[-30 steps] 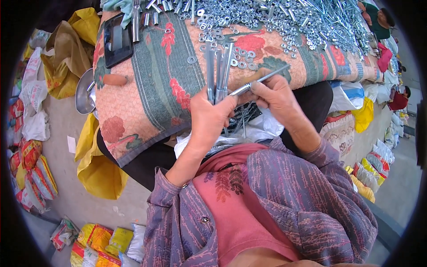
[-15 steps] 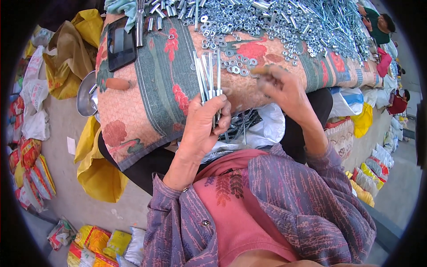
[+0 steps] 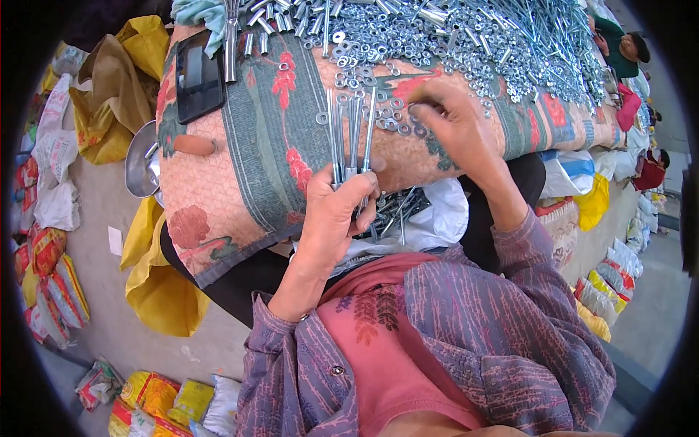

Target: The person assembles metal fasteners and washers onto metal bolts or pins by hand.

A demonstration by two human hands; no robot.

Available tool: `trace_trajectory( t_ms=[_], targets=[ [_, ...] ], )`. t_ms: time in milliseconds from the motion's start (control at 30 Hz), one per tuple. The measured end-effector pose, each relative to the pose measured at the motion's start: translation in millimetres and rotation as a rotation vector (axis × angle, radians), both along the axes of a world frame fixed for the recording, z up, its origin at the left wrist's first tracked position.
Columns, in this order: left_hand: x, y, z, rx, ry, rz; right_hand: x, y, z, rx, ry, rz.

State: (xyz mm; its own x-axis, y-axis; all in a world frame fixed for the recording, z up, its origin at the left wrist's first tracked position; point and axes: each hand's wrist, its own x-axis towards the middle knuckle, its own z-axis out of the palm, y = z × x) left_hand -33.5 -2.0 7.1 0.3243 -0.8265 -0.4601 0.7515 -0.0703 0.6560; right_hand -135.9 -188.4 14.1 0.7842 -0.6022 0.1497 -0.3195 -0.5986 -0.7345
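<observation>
Several long metal bolts with thicker sleeves at their lower ends [image 3: 353,138] stand upright in my left hand [image 3: 331,211], which is closed around those lower ends. My right hand [image 3: 459,127] hovers low over the cloth-covered table, fingers curled in and thumb near the index finger. Whatever may be between those fingertips is hidden. Loose flat washers [image 3: 404,130] lie just below and left of the fingertips. Beyond them spreads a big heap of nuts and washers [image 3: 429,54], with metal sleeves [image 3: 313,22] on its left and long threaded rods [image 3: 553,54] on its right.
A dark phone [image 3: 199,76] and a brownish cylinder-shaped piece [image 3: 194,145] lie on the table's left part. A metal bowl [image 3: 138,160] stands beside its left edge. Below my hands a white bag [image 3: 445,211] holds dark bolts. Yellow sacks [image 3: 164,298] rest on the floor.
My right hand has moved slightly up and left, its fingers now curled over the washers. The bolts in my left hand have shifted a little and spread apart at their tips.
</observation>
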Motion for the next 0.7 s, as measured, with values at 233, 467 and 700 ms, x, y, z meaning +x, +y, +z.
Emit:
trace_trajectory(
  t_ms=[233, 467, 700],
  targets=[
    [1.6, 2.5, 4.7, 0.053, -0.108, -0.063, 11.0, 13.0, -6.4, -0.45, 0.204, 0.04],
    [-3.0, 4.2, -2.9, 0.071, -0.149, -0.113, 14.0, 10.4, -8.2, -0.57, 0.199, 0.043],
    [-9.1, 3.5, -10.9, 0.074, -0.223, -0.115, -5.3, -11.5, 0.6, 0.059, -0.016, 0.004]
  ],
)
